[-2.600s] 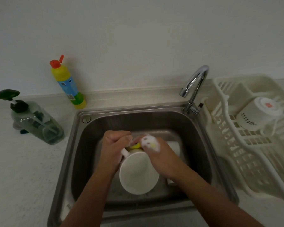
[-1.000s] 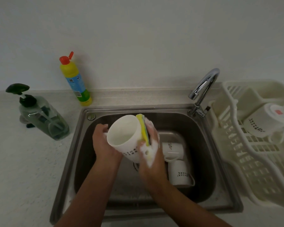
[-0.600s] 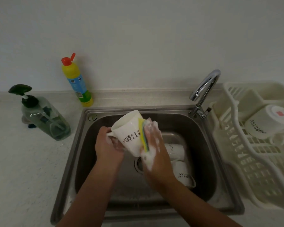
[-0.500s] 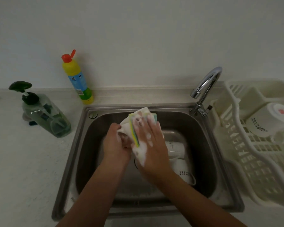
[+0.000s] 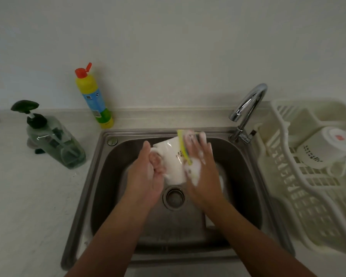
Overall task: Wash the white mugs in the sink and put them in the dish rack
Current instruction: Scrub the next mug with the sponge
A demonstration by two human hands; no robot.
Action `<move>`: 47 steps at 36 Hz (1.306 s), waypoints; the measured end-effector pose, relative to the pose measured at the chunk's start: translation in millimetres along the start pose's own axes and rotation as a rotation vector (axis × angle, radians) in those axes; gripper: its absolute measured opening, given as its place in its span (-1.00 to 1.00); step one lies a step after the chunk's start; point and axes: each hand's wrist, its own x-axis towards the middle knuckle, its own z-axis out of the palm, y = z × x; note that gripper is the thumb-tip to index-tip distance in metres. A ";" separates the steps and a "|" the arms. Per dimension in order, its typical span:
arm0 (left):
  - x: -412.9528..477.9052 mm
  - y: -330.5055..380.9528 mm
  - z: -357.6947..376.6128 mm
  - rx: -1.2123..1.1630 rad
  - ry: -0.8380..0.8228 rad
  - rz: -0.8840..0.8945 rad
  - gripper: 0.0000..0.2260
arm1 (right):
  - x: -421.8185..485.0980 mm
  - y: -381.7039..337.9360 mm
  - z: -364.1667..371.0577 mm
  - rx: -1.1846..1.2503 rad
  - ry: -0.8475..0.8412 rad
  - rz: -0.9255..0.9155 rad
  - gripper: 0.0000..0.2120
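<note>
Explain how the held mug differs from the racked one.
The held mug is foamy; the rack mug shows no foam. The left hand grips the held mug over the sink; the rack mug lies tipped, base showing, in the dish rack. Both are white with dark print.

One head camera, facing down
Near above the fingers [image 5: 145, 150]; sink [image 5: 144, 131] beneath them, its far edge perhaps lens-bent.
</note>
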 end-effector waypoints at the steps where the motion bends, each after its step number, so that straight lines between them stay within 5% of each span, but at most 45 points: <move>1: 1.8 2.4 -0.6 -0.008 0.016 0.021 -0.71 | -7.6 2.6 1.0 -0.004 -0.015 -0.010 -0.47; 5: -12.7 0.8 6.0 0.079 -0.116 0.011 -0.63 | -20.8 -3.2 12.0 -0.127 -0.136 -0.202 -0.44; 12: -13.9 4.8 11.8 -0.037 -0.027 0.044 -0.74 | -5.5 -4.0 -3.9 0.052 0.009 0.014 -0.42; 18: -24.9 -0.6 12.1 0.061 -0.154 0.015 -0.63 | -12.5 -11.9 5.6 -0.129 -0.063 -0.218 -0.41; 26: -15.8 4.6 10.3 -0.069 -0.056 0.057 -0.78 | -15.3 -8.0 3.1 0.174 0.038 0.161 -0.35; 31: -18.1 -2.7 11.7 0.067 -0.143 0.025 -0.59 | -11.2 -29.5 4.1 -0.052 0.058 -0.094 -0.46; 33: -19.1 -1.6 12.7 0.117 -0.154 0.017 -0.62 | 1.9 -33.2 -0.5 0.070 0.168 0.036 -0.38; 36: -18.1 6.7 12.1 0.129 -0.152 0.054 -0.81 | 13.0 -29.9 -10.9 0.463 0.292 0.356 -0.59; 41: -12.7 22.9 8.2 0.259 -0.065 0.161 -0.76 | 18.3 -33.5 -21.7 0.849 0.210 0.949 -0.72; 47: -9.4 15.1 23.1 0.453 -0.014 0.402 -0.72 | 1.0 -50.3 -4.9 1.046 0.272 1.157 -0.76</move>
